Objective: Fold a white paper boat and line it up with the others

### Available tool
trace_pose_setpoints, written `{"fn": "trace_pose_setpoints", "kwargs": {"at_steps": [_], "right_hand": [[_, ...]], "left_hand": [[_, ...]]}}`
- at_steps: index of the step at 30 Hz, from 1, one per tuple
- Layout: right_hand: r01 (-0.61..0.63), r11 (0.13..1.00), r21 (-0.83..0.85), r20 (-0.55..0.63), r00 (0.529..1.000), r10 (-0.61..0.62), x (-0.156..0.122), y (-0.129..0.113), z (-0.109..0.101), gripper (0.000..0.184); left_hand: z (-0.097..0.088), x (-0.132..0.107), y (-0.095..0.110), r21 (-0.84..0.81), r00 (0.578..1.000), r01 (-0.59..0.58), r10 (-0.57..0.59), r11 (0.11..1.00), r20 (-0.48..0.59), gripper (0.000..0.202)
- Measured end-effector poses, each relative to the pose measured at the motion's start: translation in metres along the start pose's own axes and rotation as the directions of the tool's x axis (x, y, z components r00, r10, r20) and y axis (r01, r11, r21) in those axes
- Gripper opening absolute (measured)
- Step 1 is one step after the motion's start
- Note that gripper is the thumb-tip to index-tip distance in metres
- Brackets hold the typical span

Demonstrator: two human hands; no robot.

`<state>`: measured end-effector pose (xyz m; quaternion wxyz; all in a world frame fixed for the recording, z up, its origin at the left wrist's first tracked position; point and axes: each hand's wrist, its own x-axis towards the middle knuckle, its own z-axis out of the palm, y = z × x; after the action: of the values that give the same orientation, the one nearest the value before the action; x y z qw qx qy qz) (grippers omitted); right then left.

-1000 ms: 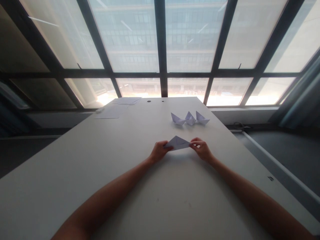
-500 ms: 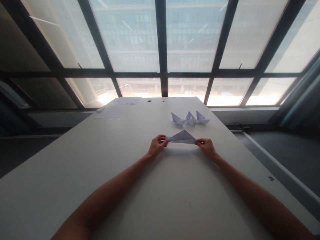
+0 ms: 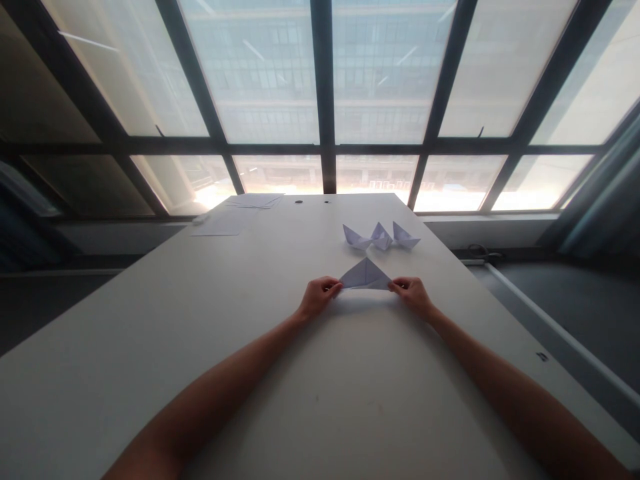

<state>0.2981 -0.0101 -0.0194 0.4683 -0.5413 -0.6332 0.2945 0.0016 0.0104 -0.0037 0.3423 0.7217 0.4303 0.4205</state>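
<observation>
While the left hand (image 3: pixel 317 298) and right hand (image 3: pixel 411 294) pinch the folded paper's (image 3: pixel 365 275) corners, pulling-open appears underway; next demands even outward tension.

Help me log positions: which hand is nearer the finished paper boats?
Right. The right hand pinches the folded paper just below the paper boats; the left hand holds its other corner, farther left.

Forearms: cut off by the bottom edge of the frame.
Fingertips of the left hand (image 3: pixel 317 297) and right hand (image 3: pixel 411 294): partly hidden where the corners of the folded paper (image 3: pixel 365 275) are pinched.
Flat sheets (image 3: pixel 239 212), upper centre-left: too small for a count.
Table (image 3: pixel 150 347): cropped lower left.
</observation>
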Motion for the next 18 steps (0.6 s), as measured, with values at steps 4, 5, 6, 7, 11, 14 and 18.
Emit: {"fn": "trace_pose_setpoints", "kwargs": {"at_steps": [4,5,6,7,11,14,18], "right_hand": [[-0.003,1.0,-0.002,-0.02,1.0,0.003,0.0003,-0.0007,-0.0016,0.033],[-0.005,1.0,-0.001,-0.025,1.0,0.005,0.0005,-0.0007,-0.002,0.033],[-0.007,1.0,0.001,-0.031,0.999,0.007,0.0006,-0.0006,-0.0023,0.034],[-0.009,1.0,0.004,-0.036,0.999,0.009,0.0007,-0.0004,-0.0024,0.034],[-0.002,1.0,0.007,-0.033,0.999,0.002,0.0007,-0.0004,-0.0006,0.034],[0.009,1.0,0.017,-0.016,1.0,-0.009,0.0003,-0.0009,0.0017,0.032],[0.019,1.0,0.016,-0.003,1.0,-0.019,-0.0006,-0.0018,0.003,0.031]], "left_hand": [[0.0017,0.0005,-0.0038,-0.07,0.996,-0.072,0.075,0.995,0.042,0.044],[0.0021,0.0003,-0.0046,-0.099,0.995,-0.085,0.09,0.991,0.051,0.048],[0.0024,0.0001,-0.0051,-0.115,0.993,-0.097,0.104,0.989,0.055,0.051],[0.0024,-0.0002,-0.0052,-0.112,0.992,-0.105,0.112,0.988,0.054,0.049],[0.0007,-0.0004,-0.0036,-0.042,0.997,-0.078,0.078,0.996,-0.005,0.031],[0.0005,0.0014,-0.0038,-0.198,0.999,-0.02,0.011,0.98,-0.047,0.03],[0.0017,0.0031,-0.0043,-0.376,0.995,0.041,-0.072,0.926,-0.069,0.039]]}}
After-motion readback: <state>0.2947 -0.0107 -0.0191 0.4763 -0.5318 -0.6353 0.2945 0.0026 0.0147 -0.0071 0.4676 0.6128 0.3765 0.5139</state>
